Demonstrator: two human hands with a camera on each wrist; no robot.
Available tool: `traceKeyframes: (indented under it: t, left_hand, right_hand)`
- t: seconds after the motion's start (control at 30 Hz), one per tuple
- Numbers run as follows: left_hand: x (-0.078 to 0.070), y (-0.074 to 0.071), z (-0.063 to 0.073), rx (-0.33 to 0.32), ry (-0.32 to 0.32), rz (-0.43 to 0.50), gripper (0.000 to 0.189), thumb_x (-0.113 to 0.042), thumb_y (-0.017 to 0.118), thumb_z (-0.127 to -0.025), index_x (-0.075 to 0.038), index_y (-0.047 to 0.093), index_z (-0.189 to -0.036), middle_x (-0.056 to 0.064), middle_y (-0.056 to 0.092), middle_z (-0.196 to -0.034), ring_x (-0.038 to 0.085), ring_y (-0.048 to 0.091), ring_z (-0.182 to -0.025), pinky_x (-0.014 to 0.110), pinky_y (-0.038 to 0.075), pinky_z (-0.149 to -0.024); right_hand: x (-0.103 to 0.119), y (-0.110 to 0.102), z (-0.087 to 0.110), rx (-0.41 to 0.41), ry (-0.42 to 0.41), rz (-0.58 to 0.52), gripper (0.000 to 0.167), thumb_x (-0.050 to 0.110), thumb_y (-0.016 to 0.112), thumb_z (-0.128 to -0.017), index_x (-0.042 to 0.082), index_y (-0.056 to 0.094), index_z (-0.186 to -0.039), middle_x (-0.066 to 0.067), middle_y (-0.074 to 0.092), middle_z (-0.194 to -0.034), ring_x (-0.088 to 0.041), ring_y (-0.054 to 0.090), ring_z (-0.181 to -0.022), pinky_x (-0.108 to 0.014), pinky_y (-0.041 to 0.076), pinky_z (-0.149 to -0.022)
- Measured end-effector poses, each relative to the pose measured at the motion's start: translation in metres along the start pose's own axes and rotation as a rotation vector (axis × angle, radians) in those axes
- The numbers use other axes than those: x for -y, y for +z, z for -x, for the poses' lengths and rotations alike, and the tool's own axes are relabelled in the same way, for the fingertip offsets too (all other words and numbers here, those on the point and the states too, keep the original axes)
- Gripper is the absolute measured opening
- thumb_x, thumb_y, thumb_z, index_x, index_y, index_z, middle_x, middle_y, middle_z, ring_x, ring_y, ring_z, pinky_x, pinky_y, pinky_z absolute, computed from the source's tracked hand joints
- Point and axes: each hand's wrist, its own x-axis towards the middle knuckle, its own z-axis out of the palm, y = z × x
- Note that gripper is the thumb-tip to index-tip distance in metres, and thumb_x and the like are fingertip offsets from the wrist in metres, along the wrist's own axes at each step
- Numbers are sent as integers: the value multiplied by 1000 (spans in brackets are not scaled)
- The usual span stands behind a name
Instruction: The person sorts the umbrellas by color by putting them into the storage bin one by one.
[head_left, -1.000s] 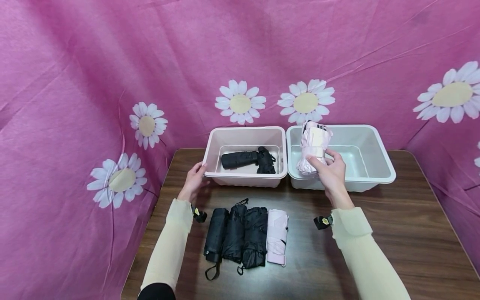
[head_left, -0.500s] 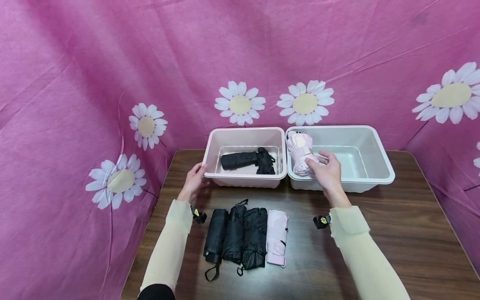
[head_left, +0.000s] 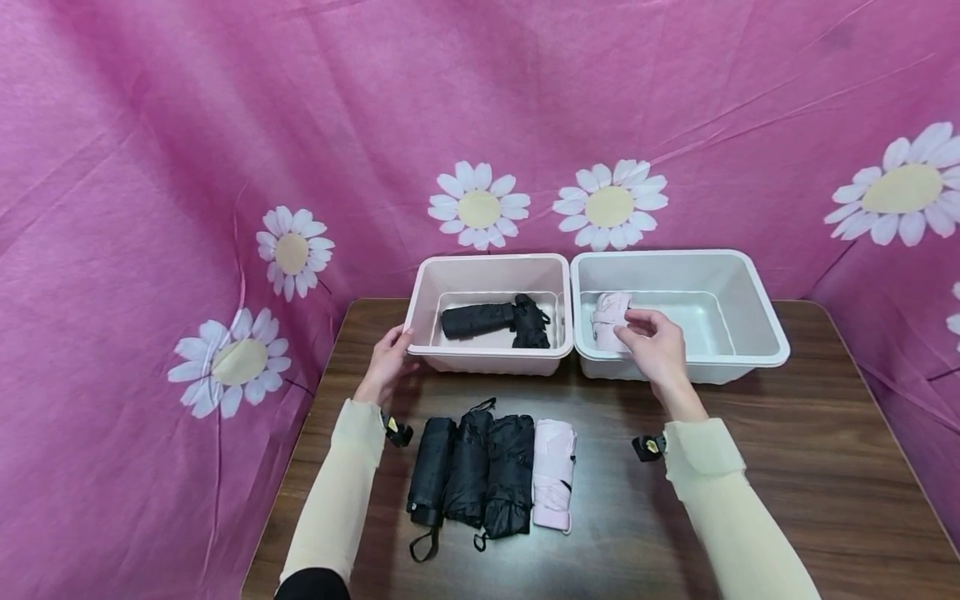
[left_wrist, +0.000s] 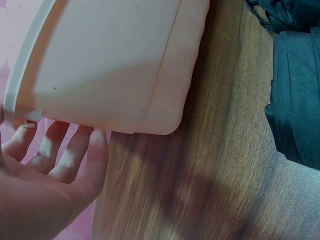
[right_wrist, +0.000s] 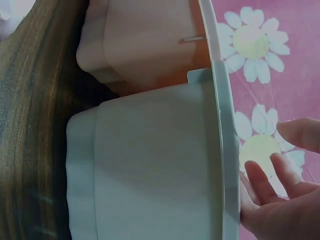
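A folded pale pink umbrella [head_left: 609,318] lies at the left end of the grey-white bin [head_left: 742,310]. Over that bin's front rim, my right hand [head_left: 660,346] hovers with thumb and fingers parted, overlapping the umbrella's edge in the head view. The right wrist view shows the same hand [right_wrist: 285,200] beside the rim, nothing between its fingertips. My left hand [head_left: 387,360] holds the front left corner of the pale pink bin [head_left: 487,353], thumb at the rim. Seen from the left wrist, its fingers [left_wrist: 97,145] curl up against the bin's end wall.
Two black folded umbrellas [head_left: 477,320] lie inside the pink bin. In front, on the wooden table [head_left: 810,450], several black umbrellas [head_left: 468,471] and one pale pink umbrella [head_left: 553,475] lie side by side. A pink flowered cloth [head_left: 375,125] hangs behind.
My right hand has lowered the pink umbrella into the left end of the grey-white bin and let go of it. The left hand has stayed at the pink bin's corner.
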Motion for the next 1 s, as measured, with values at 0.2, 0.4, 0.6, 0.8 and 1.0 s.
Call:
traceKeyframes:
  t: [0.2,0.4,0.6,0.8,1.0]
  left_hand:
    - [0,-1,0,-4,1,-6,44,-30,46,-102,-11,44,-141,23,44,-137,21,50,-103,58,42,-101]
    - [0,-1,-1,-2,-1,-15,44,-31,47,-102,-12,45,-141,23,45,-137,17,51,-98,56,44,-99]
    - [0,0,-1,1,-8,-19,43,-33,46,-102,-13,45,-140,22,46,-136,15,52,-96,54,45,-99]
    - [-1,0,1,3,7,-21,44,-31,46,-102,-11,44,-142,22,45,-137,15,51,-96,55,45,-99]
    - [-2,1,3,6,14,-3,45,-30,47,-102,-9,44,-142,26,45,-136,18,54,-97,55,45,-98]
  right_hand:
    - [4,-3,5,-36,-22,-39,39,17,65,-90,2,59,-125,-5,60,-112,0,53,-93,-8,44,-77]
    - [13,-6,13,-68,-114,-71,37,16,67,-89,0,61,-121,14,57,-95,2,54,-89,-8,44,-78]
    - [28,-8,27,-76,-212,-128,34,12,68,-88,-2,62,-119,21,58,-94,3,56,-89,-6,46,-79]
    - [51,-15,47,-107,-290,-254,31,2,68,-86,-4,62,-115,16,65,-94,0,61,-88,-8,48,-79]
    - [57,-21,64,-105,-363,-256,33,-1,68,-85,-2,61,-117,12,65,-98,-3,62,-89,-10,49,-77]
